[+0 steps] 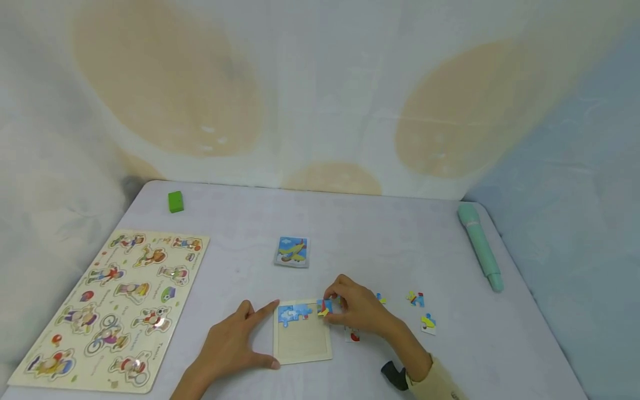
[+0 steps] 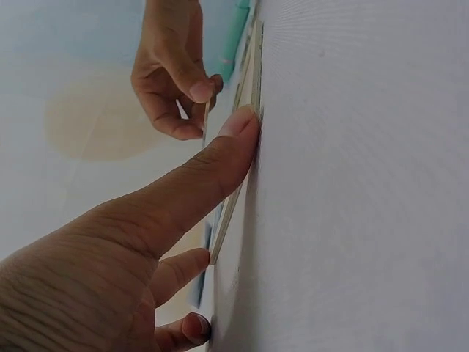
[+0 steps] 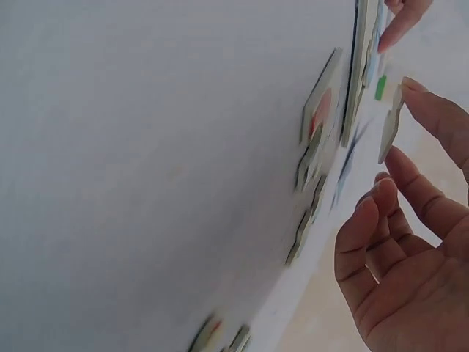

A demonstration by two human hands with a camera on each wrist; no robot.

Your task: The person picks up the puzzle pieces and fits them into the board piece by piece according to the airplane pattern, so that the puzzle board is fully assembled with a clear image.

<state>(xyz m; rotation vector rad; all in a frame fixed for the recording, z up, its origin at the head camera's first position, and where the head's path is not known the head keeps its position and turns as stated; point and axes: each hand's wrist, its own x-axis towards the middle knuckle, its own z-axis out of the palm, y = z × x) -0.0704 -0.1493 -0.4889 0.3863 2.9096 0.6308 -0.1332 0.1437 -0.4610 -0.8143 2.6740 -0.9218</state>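
Observation:
My right hand [image 1: 364, 306] pinches a jigsaw piece [image 1: 324, 307] by its edges between thumb and forefinger, over the top right corner of a square wooden puzzle tray [image 1: 303, 347]. In the right wrist view the pinched piece [image 3: 392, 128] shows edge-on, raised from the table. Joined blue pieces [image 1: 294, 314] lie along the upper left of the tray. My left hand [image 1: 232, 341] is spread along the tray's left side, forefinger at the upper corner and thumb at the lower one. In the left wrist view that thumb [image 2: 238, 125] presses on the tray's edge.
Loose pieces lie right of the tray, among them a yellow one [image 1: 428, 323] and a red-marked one [image 1: 352, 334]. Behind stands an airplane picture card [image 1: 292, 252]. A large picture board [image 1: 107, 311] lies left, a green block [image 1: 175, 201] back left, a mint-coloured stick [image 1: 480, 244] right.

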